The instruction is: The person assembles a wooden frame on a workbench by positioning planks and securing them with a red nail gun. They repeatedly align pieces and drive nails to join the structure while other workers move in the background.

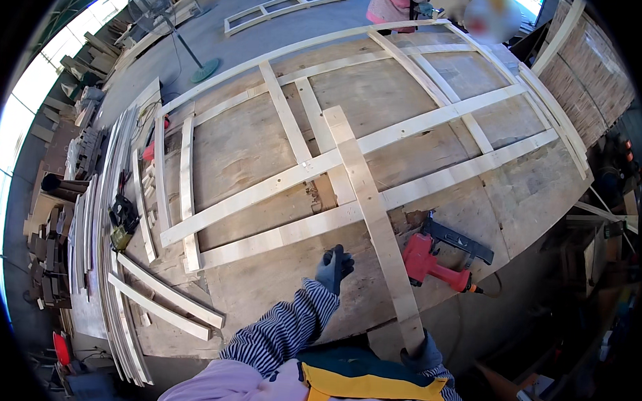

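My right hand (422, 354), in a dark grey glove, grips the near end of a loose wooden slat (377, 216). This slat slants away from me, and its far part lies across the rails of a large wooden frame (264, 198) on the plywood table (274, 295). My left hand (334, 268), gloved too, hovers over the near side of the table, left of the slat. Its fingers are drawn together; whatever they may hold is too small to make out. Just right of the slat lies a red and black nail gun (440, 257) with its air hose.
Short slats (166, 301) and long strips (119, 313) lie at the left, near a dark power tool (123, 220). A standing fan (174, 36) and another frame (286, 9) are beyond. A person in pink (390, 6) stands at the far edge. Stacked boards (554, 117) flank the right.
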`<action>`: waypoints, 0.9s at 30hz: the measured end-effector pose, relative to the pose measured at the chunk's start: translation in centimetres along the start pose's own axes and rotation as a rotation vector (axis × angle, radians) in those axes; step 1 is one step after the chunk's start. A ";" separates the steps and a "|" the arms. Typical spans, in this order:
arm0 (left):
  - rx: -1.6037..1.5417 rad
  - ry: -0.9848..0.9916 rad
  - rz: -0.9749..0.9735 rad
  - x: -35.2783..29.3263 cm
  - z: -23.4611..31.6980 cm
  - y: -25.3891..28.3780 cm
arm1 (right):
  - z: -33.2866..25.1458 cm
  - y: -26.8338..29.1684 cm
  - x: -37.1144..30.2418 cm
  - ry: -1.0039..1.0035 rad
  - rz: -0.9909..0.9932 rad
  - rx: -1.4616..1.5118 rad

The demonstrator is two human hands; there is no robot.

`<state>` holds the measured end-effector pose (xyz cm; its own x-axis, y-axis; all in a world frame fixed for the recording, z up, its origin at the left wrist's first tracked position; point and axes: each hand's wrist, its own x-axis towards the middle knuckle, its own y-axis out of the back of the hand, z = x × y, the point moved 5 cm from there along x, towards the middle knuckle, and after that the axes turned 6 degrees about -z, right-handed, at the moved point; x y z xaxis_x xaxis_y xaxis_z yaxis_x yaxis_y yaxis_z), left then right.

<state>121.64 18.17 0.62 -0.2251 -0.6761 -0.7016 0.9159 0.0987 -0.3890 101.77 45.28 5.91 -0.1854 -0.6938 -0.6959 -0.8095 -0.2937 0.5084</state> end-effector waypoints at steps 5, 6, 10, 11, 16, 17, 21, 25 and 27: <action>-0.293 -0.108 0.225 10.2 6.7 7.4 | 16.3 -6.6 0.8 0.026 0.079 0.565; -0.319 -0.179 0.229 12.6 8.4 9.5 | 16.5 -6.3 0.6 -0.017 0.066 0.553; -0.572 -0.170 0.280 18.6 12.7 13.2 | 11.3 -2.6 -0.5 -0.173 -0.016 0.379; -0.593 -0.155 0.259 20.0 13.3 13.2 | 9.8 -1.9 -0.4 -0.200 -0.021 0.353; -0.777 -0.272 0.074 23.2 16.5 12.5 | 5.4 0.2 0.3 -0.237 -0.065 0.251; -0.847 -0.261 0.097 23.6 16.9 13.0 | 4.7 0.5 0.3 -0.233 -0.071 0.239; -0.779 -0.419 0.058 19.3 21.9 10.0 | 2.2 2.3 -0.3 -0.213 -0.074 0.213; -0.625 -0.522 -0.046 15.6 26.5 9.3 | -1.8 4.5 -0.3 -0.091 -0.074 0.174; -0.653 -0.506 -0.047 15.7 27.4 9.0 | -4.9 5.2 2.2 0.021 -0.016 0.159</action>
<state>135.42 -11.59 2.44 0.0616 -0.9218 -0.3827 0.4963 0.3609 -0.7895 99.94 39.01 9.53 -0.1617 -0.7040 -0.6916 -0.8905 -0.1979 0.4097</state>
